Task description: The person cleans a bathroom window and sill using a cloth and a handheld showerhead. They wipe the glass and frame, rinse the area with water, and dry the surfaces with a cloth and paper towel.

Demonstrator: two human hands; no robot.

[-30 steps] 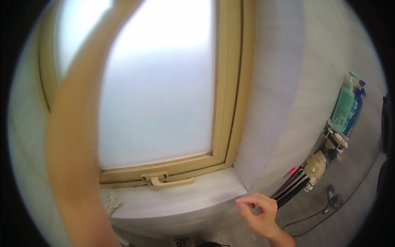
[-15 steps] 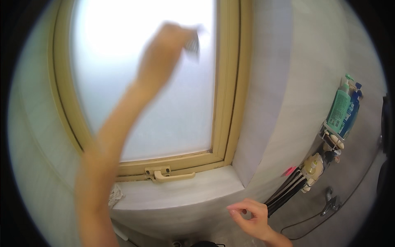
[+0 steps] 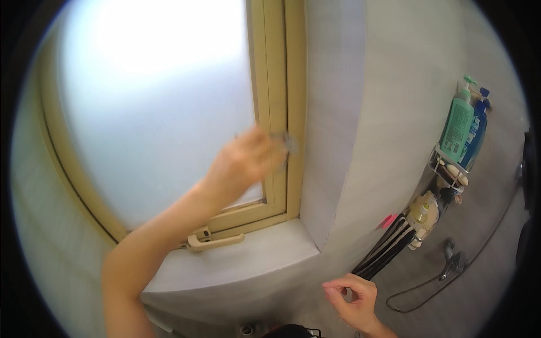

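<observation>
My left hand (image 3: pixel 245 162) is raised in front of the right side of the beige window frame (image 3: pixel 260 62), its fingers closed on a small grey striped thing (image 3: pixel 291 144). Motion smears this thing, so its kind is unclear. The thing overlaps the frame's right upright; whether it touches, I cannot tell. Behind my forearm is the frosted window pane (image 3: pixel 163 112). Low and right of centre, my right hand (image 3: pixel 355 297) hangs in the air below the sill, thumb and fingers curled together with nothing visible in them.
A beige window handle (image 3: pixel 217 242) juts out over the white sill (image 3: pixel 242 265). On the right wall a wire rack (image 3: pixel 437 163) holds a green pump bottle (image 3: pixel 459 124) and a blue bottle (image 3: pixel 478 132). Below are dark hanging straps (image 3: pixel 383 253) and a shower tap (image 3: pixel 452 263) with a hose.
My left hand has come down and right, from in front of the upper pane to the frame, still holding the striped thing. The view has shifted right. My right hand stays curled.
</observation>
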